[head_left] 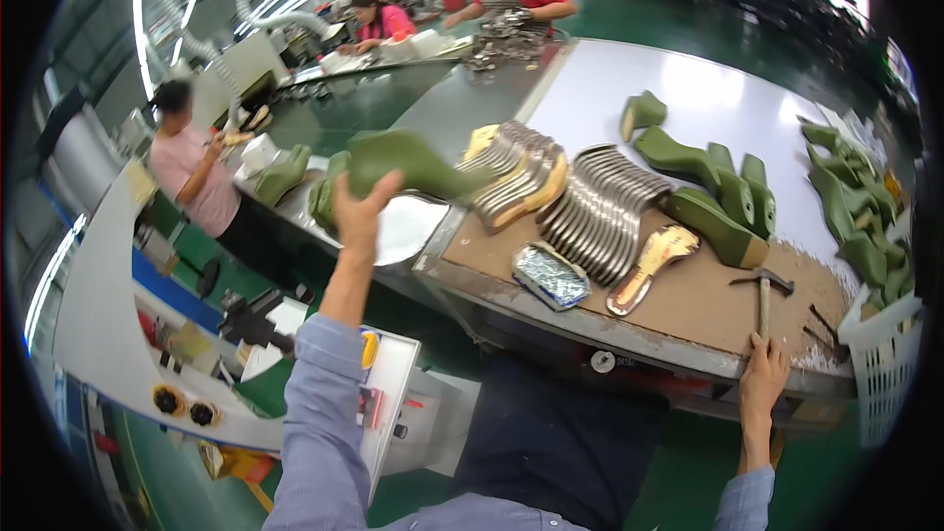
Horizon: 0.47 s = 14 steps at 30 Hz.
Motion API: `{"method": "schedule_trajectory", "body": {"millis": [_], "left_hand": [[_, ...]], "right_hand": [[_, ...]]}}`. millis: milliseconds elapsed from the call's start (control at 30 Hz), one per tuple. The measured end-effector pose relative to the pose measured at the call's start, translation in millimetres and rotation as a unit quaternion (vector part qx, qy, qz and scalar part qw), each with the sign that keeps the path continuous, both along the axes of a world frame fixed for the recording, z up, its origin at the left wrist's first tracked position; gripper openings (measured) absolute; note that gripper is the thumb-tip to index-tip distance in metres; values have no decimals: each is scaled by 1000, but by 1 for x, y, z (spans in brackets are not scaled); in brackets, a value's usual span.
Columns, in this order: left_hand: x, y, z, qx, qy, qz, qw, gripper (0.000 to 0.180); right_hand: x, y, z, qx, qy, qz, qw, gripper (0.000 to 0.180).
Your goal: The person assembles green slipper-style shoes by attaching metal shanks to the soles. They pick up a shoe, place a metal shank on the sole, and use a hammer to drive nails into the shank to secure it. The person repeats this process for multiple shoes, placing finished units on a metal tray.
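My left hand (364, 206) is raised at the left, its fingers closed on a green shoe last (408, 159) that is smeared by motion. Behind that last, more green lasts (282, 177) lie on the side table. At the bench's front edge, my right hand (765, 372) grips the wooden handle of a hammer (766, 287), whose head rests on the brown board. Between my hands stand a row of yellowish insoles (521, 192) and a row of shiny metal-grey curved pieces (602, 221). One single insole (654, 267) lies beside a foil-wrapped block (551, 275).
Several green lasts (723, 182) lie on the white bench top (590, 88). Others are heaped at the right above a white plastic basket (883, 349). Thin dark tools (821, 329) lie near the hammer. A white tray (393, 398) sits below my left arm. Co-workers sit or stand beyond.
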<state>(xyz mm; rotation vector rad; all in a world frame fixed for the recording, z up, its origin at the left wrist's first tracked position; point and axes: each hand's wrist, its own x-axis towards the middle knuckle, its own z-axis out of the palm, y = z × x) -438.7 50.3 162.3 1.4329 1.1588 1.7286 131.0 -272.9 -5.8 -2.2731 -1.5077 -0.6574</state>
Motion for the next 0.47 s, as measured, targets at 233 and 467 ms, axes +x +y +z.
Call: {"method": "schedule_trajectory", "body": {"millis": [233,467], "left_hand": [[-190,49,-148,-166,295,255,906,64],[-19,58,-80,32,476,185,859,74]], "right_hand": [[-17,26,13,13,-23,22,999,29],[-109,125,62,-99,399,21,911,49]]}}
